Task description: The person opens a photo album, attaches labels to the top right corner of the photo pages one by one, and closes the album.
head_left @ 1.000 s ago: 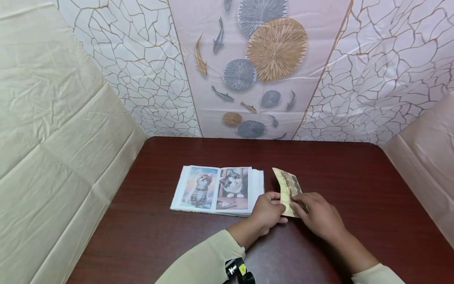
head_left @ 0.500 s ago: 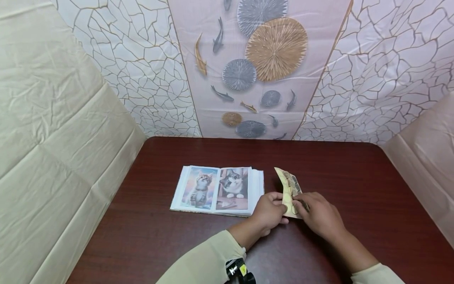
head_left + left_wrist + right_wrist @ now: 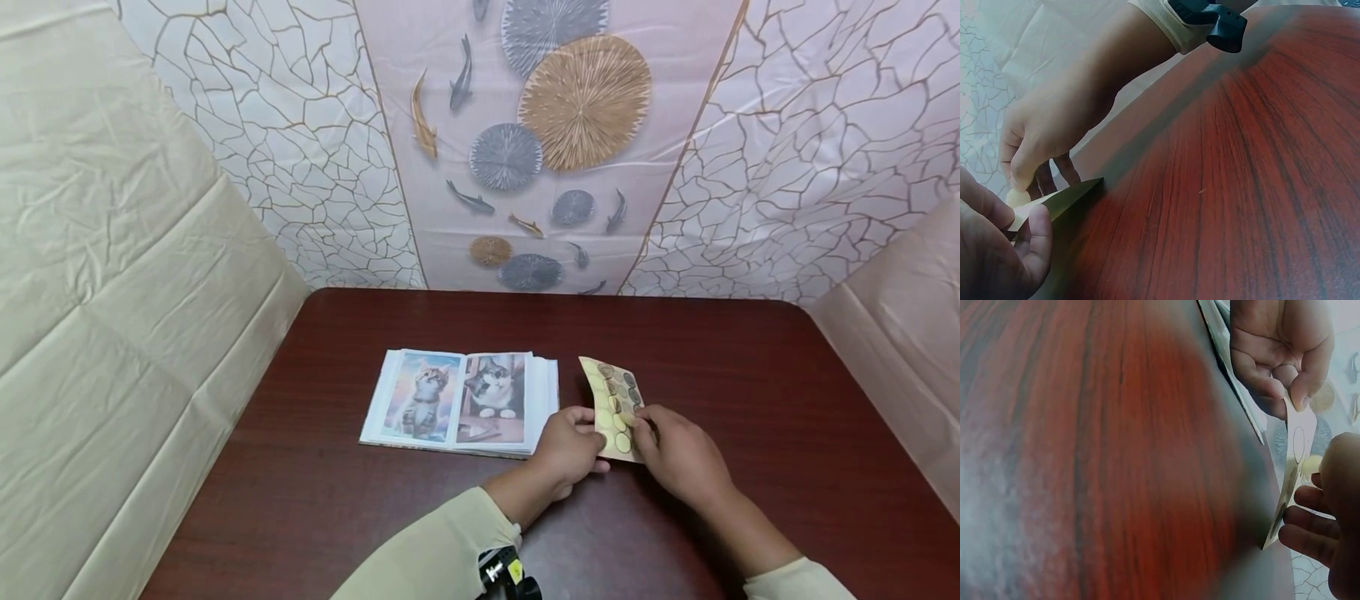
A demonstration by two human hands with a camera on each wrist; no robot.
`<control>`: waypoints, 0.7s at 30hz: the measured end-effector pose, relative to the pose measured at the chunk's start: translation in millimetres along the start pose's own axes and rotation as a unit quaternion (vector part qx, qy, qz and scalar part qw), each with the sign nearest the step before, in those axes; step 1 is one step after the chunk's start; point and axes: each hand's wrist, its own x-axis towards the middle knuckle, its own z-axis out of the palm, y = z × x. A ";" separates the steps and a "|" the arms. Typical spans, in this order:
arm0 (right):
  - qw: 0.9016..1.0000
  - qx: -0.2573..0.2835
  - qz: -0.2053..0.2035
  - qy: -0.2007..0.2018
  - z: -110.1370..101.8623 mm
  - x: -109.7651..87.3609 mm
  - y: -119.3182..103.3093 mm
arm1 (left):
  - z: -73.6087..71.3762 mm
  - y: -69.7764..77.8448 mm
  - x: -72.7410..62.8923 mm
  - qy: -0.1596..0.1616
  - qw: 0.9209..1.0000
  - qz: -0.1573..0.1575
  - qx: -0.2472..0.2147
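My left hand (image 3: 567, 450) pinches the near left corner of a pale yellow sticker sheet (image 3: 609, 450), which stands tilted over the table. Rows of round stickers cover it, some with dark pictures and several bare yellow outlines. Between the thumb and forefinger of my right hand (image 3: 681, 458) is a small round yellow sticker (image 3: 1018, 198), held right at the sheet's face. In the right wrist view the sheet (image 3: 1298, 440) is seen nearly edge-on, with the other right fingers (image 3: 1310, 528) beside its far end.
Left of the hands, an open photo album (image 3: 540, 408) lies on the dark red-brown table (image 3: 300, 517), showing two kitten pictures. A patterned cloth (image 3: 525, 192) hangs behind the table, and pale cloth walls (image 3: 150, 333) stand at both sides.
My right fingers have drawn back slightly from the sheet, and the round yellow sticker now shows at their tips. The sheet's face has turned more into view. The left hand stays nearly in place.
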 end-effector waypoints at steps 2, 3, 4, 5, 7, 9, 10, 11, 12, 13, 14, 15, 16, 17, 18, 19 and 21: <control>1.000 0.007 0.003 0.000 -0.1 -0.3 1.1 | 0.4 0.1 0.1 0.004 1.000 0.001 -0.001; 1.000 0.010 0.004 -0.002 -0.3 -0.4 1.5 | 0.6 0.3 0.0 0.007 1.000 0.001 -0.002; 1.000 0.012 0.005 -0.004 -0.4 -0.6 1.9 | 0.6 0.5 0.0 0.009 1.000 0.001 -0.003; 1.000 0.015 0.006 -0.008 -0.7 -0.8 2.2 | 0.4 0.7 0.0 0.012 1.000 0.000 -0.002; 1.000 0.021 0.007 -0.016 -0.9 -1.3 2.6 | 0.1 1.4 -0.3 0.016 1.000 0.000 0.002; 0.999 0.025 0.008 -0.025 -0.7 -2.3 3.2 | -0.1 2.2 -0.9 0.020 1.000 -0.004 0.005; 0.999 0.026 0.010 -0.030 -0.6 -2.8 3.3 | -0.4 2.7 -1.4 0.022 1.000 -0.005 0.008; 0.999 0.028 0.011 -0.036 -0.3 -3.3 3.9 | -0.7 3.1 -2.0 0.021 1.000 -0.006 0.012; 0.999 0.028 0.013 -0.040 0.0 -3.7 4.0 | -0.7 3.5 -2.6 0.023 1.000 -0.008 0.013; 0.999 0.027 0.013 -0.044 0.3 -3.9 4.3 | -0.9 4.0 -3.3 0.025 1.000 -0.010 0.014; 0.999 0.025 0.013 -0.046 0.5 -4.0 4.3 | -1.3 4.5 -4.1 0.026 0.999 -0.012 0.014; 0.998 0.024 0.013 -0.049 0.6 -4.0 4.4 | -1.8 5.0 -4.9 0.026 0.999 -0.012 0.015; 0.998 0.023 0.012 -0.051 0.6 -4.1 4.4 | -2.4 5.3 -5.8 0.025 0.999 -0.012 0.018; 0.998 0.023 0.011 -0.052 0.7 -4.1 4.4 | -3.2 5.4 -6.8 0.024 0.999 -0.012 0.021; 0.998 0.022 0.011 -0.052 0.5 -4.2 4.0 | -4.1 5.6 -8.0 0.024 0.999 -0.013 0.023; 0.998 0.021 0.009 -0.052 0.5 -4.3 3.9 | -5.3 5.8 -9.5 0.022 0.999 -0.010 0.027; 0.998 0.021 0.010 -0.056 0.7 -5.0 4.0 | -8.0 5.8 -12.9 0.015 0.999 -0.004 0.033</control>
